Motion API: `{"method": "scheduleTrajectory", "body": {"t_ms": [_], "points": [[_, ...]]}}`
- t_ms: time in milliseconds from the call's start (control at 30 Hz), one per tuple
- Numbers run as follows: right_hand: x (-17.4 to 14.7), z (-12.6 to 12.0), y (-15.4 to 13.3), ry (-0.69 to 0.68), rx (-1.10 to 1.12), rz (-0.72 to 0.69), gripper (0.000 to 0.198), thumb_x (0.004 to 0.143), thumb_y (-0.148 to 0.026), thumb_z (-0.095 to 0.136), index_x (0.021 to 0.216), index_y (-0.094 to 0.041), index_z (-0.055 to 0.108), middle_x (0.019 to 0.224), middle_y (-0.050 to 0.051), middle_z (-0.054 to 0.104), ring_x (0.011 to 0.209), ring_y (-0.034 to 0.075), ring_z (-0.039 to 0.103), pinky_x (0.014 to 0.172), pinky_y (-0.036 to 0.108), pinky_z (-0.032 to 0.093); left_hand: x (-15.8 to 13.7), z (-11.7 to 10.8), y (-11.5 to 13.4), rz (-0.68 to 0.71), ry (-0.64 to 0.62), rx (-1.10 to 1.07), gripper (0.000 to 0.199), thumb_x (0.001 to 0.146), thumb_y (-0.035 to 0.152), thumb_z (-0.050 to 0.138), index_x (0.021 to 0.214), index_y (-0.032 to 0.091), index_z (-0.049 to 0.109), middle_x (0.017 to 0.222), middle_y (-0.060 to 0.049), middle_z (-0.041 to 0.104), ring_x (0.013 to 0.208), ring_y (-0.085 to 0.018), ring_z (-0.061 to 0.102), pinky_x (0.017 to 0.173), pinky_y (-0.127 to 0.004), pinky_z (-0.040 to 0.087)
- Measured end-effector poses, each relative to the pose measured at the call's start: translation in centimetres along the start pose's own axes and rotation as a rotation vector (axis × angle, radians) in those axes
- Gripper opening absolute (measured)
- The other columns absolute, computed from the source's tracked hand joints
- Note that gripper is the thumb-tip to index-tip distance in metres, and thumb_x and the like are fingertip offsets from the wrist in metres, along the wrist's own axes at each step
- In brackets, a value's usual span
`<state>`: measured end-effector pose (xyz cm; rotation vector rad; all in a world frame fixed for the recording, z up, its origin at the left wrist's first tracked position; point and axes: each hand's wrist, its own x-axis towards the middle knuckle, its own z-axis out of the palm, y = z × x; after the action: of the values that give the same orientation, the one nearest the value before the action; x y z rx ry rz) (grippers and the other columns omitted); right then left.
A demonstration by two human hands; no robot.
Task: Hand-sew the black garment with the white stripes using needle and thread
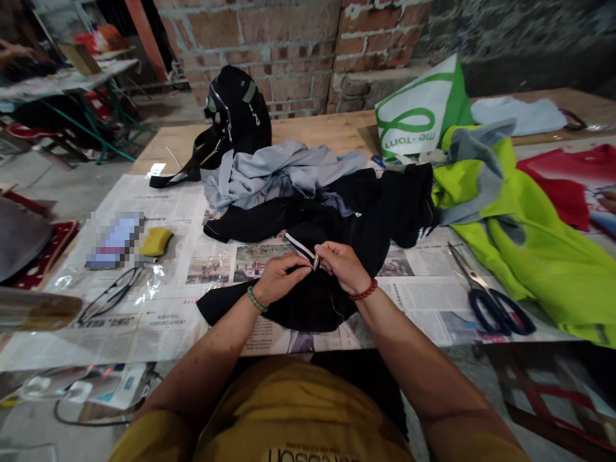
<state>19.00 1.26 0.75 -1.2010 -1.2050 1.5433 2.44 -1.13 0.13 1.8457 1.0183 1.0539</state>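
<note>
A black garment with a white strip along one edge lies bunched on the newspaper in front of me. My left hand, with a green bead bracelet, pinches its fabric near the strip. Close beside it, my right hand, with a red bead bracelet, is closed on a small shiny metal piece at the cloth; its exact kind is too small to make out. A loose pale thread hangs over the black cloth below my right hand.
Large scissors lie at right beside a lime-green garment. Grey cloth, a black bag and a green-white bag stand behind. At left are a phone, a yellow pouch and glasses. Another person's hand shows far right.
</note>
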Motion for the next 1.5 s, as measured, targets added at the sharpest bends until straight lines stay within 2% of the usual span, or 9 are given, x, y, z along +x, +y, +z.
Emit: {"method": "scheduleTrajectory", "body": {"t_ms": [300,733,900,1100,1267,1367,1433,1500], "points": [[-0.1,0.1,-0.1,-0.055,-0.089,-0.008,0.033,0.07,-0.046,0.058,0.056,-0.017,0.052,0.042,-0.007,0.039,0.04,0.005,0.029,0.041,0.02,0.019,0.1,0.2,0.0,0.024,0.005,0.013,0.013,0.081,0.025,0.058,0.084,0.017,0.067,0.086,-0.006,0.068,0.08,-0.015,0.062,0.078,-0.028,0.049],[0.4,0.0,0.5,-0.071,-0.139,-0.071,0.033,0.072,-0.045,0.055,0.055,-0.018,0.046,0.047,-0.007,0.038,0.045,0.006,0.03,0.045,0.02,0.023,0.0,1.6,0.0,0.133,0.152,0.193,0.01,0.083,0.02,0.055,0.082,0.018,0.066,0.077,-0.003,0.066,0.074,-0.014,0.06,0.072,-0.027,0.047],[0.4,0.2,0.4,-0.059,-0.163,-0.072,0.033,0.071,-0.046,0.054,0.055,-0.018,0.046,0.048,-0.007,0.037,0.047,0.006,0.03,0.046,0.021,0.023,-0.2,1.9,0.1,0.134,0.185,0.244,0.011,0.084,0.019,0.055,0.084,0.018,0.065,0.077,-0.003,0.066,0.074,-0.014,0.059,0.071,-0.027,0.046],[-0.1,0.7,0.3,-0.053,-0.195,-0.086,0.035,0.072,-0.046,0.053,0.054,-0.018,0.042,0.05,-0.007,0.031,0.047,0.006,0.025,0.045,0.022,0.019,0.3,1.3,-0.1,0.048,0.273,0.258,0.009,0.082,0.021,0.056,0.08,0.019,0.065,0.076,-0.002,0.065,0.072,-0.013,0.058,0.069,-0.025,0.046],[-0.2,0.9,0.4,-0.047,-0.231,-0.101,0.033,0.077,-0.044,0.051,0.056,-0.018,0.047,0.05,-0.006,0.035,0.048,0.007,0.031,0.046,0.021,0.026,0.6,0.6,-0.3,-0.125,0.202,0.047,0.01,0.079,0.025,0.058,0.079,0.017,0.065,0.077,0.0,0.065,0.073,-0.012,0.057,0.072,-0.025,0.045],[0.2,0.5,0.7,0.037,-0.192,-0.198,0.024,0.079,-0.041,0.05,0.076,-0.019,0.058,0.061,-0.004,0.051,0.054,0.008,0.043,0.053,0.021,0.036,0.6,0.0,-0.5,-0.274,0.114,-0.203,0.013,0.076,0.028,0.06,0.078,0.015,0.065,0.076,0.0,0.064,0.072,-0.012,0.056,0.073,-0.025,0.045],[0.5,0.0,0.7,0.12,-0.13,-0.295,0.025,0.08,-0.039,0.051,0.094,-0.021,0.058,0.077,-0.001,0.059,0.061,0.01,0.051,0.06,0.023,0.043,0.5,-0.5,-0.5,-0.353,0.072,-0.346,0.015,0.072,0.028,0.064,0.075,0.014,0.065,0.073,0.0,0.063,0.07,-0.011,0.055,0.072,-0.024,0.044],[0.4,-0.6,0.1,0.224,-0.116,-0.401,0.028,0.08,-0.038,0.053,0.103,-0.022,0.056,0.093,0.003,0.061,0.071,0.011,0.056,0.067,0.026,0.046,0.3,-0.9,-0.4,-0.408,0.04,-0.445,0.015,0.067,0.028,0.068,0.072,0.014,0.065,0.071,0.0,0.062,0.068,-0.011,0.054,0.07,-0.024,0.044]]}}
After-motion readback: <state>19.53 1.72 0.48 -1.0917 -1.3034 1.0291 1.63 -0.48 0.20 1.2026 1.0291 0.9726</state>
